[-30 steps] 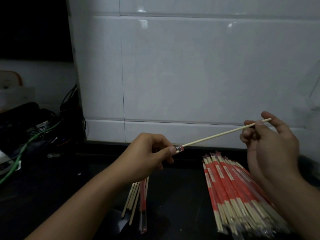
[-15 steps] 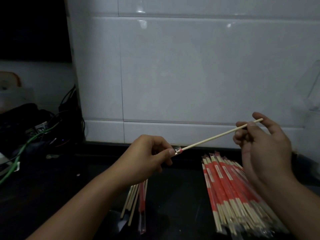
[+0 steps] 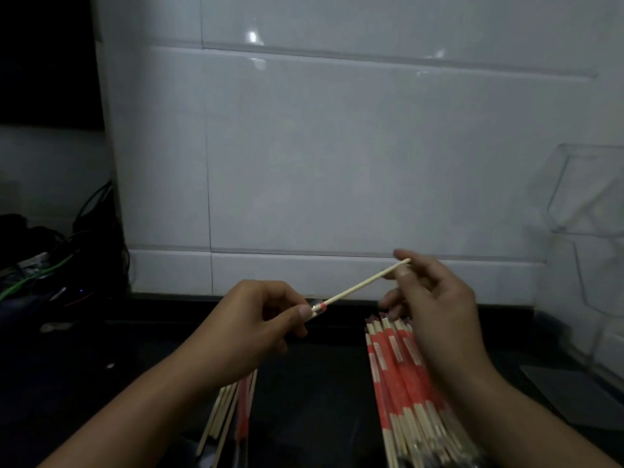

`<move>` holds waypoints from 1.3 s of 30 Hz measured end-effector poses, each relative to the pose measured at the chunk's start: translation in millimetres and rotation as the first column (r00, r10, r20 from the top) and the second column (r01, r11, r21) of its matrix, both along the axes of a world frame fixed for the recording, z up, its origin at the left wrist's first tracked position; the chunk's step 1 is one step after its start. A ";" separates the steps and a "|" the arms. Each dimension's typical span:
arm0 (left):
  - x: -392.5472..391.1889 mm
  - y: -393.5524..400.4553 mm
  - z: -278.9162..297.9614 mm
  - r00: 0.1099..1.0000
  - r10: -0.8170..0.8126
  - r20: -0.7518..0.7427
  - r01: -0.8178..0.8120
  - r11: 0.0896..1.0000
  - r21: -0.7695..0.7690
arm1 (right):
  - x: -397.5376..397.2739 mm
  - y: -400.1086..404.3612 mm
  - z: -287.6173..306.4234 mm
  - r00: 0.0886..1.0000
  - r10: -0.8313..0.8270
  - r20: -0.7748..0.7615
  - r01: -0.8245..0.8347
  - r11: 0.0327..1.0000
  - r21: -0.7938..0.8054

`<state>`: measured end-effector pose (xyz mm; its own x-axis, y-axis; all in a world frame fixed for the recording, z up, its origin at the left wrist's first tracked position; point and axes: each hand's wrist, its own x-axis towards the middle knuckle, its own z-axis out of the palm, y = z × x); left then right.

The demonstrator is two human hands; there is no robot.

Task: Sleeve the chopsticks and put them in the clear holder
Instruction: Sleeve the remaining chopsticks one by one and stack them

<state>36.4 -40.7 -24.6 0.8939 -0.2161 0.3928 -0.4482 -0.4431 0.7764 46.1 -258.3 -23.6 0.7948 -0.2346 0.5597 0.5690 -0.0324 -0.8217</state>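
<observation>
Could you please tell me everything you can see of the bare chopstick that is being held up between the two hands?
The chopstick is a thin, pale, wood-like stick, straight and bare along most of its length. It slants upward from lower left to upper right in front of the white tiled wall, above the dark counter. Its lower end sits in the mouth of a red-banded clear sleeve, pinched by the left hand. The right hand pinches its upper end.
</observation>
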 end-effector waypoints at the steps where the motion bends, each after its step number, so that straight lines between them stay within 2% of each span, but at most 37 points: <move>1: -0.3 0.2 -0.4 1.000 0.002 0.002 -0.002 1.000 0.000 | -2.4 4.0 -4.6 1.000 -0.011 0.006 0.012 0.992 -0.122; 3: 0.0 1.0 -1.8 1.000 -0.003 0.013 0.003 1.000 0.023 | -9.3 13.4 -12.6 1.000 0.030 0.004 -0.027 0.948 -0.317; 5: 1.1 1.1 -3.5 0.999 -0.029 0.022 0.028 0.999 0.046 | -16.2 22.4 -20.5 0.990 0.124 -0.068 -0.141 0.847 -0.513; 7: 1.8 0.3 -4.8 0.998 -0.060 0.026 0.058 0.996 0.068 | -21.2 29.9 -27.5 0.961 0.227 -0.158 -0.276 0.745 -0.607; 8: 1.4 0.0 -5.2 0.997 -0.066 0.029 0.063 0.995 0.076 | -22.5 33.2 -29.0 0.952 0.250 -0.175 -0.304 0.741 -0.599; 11: -0.4 -1.1 -5.1 0.998 -0.053 0.044 0.048 0.995 0.090 | -20.5 33.9 -25.1 0.963 0.189 -0.193 -0.256 0.867 -0.428; 13: -1.7 -2.4 -4.8 0.997 -0.046 0.059 0.039 0.993 0.111 | -16.8 27.6 -20.0 0.965 0.132 -0.228 -0.210 0.909 -0.361; 18: -3.8 -6.0 -4.7 0.997 -0.055 0.052 0.049 0.993 0.107 | -10.8 19.2 -17.2 0.943 0.136 -0.305 -0.258 0.876 -0.407; 21: -4.4 -5.8 -4.1 0.998 -0.057 0.030 0.054 0.994 0.094 | -8.3 22.5 -19.5 0.949 0.159 -0.274 -0.249 0.909 -0.334; 26: -5.0 -1.1 0.6 0.999 -0.030 -0.018 0.031 0.993 0.112 | -2.7 15.8 -14.0 0.978 0.072 -0.195 -0.113 0.971 -0.212; 29: -6.9 -1.5 1.9 1.000 -0.020 -0.015 0.021 0.994 0.110 | -3.8 13.9 -10.8 0.961 0.138 -0.240 -0.162 0.983 -0.083; 33: -8.0 -1.7 1.2 0.999 -0.029 -0.030 0.032 0.993 0.110 | -4.4 14.4 -12.4 0.949 0.171 -0.266 -0.192 0.980 -0.052; 39: -7.3 3.3 4.9 0.998 -0.046 -0.036 0.049 0.993 0.107 | -3.8 6.9 -5.4 0.925 0.229 -0.304 -0.214 0.973 0.083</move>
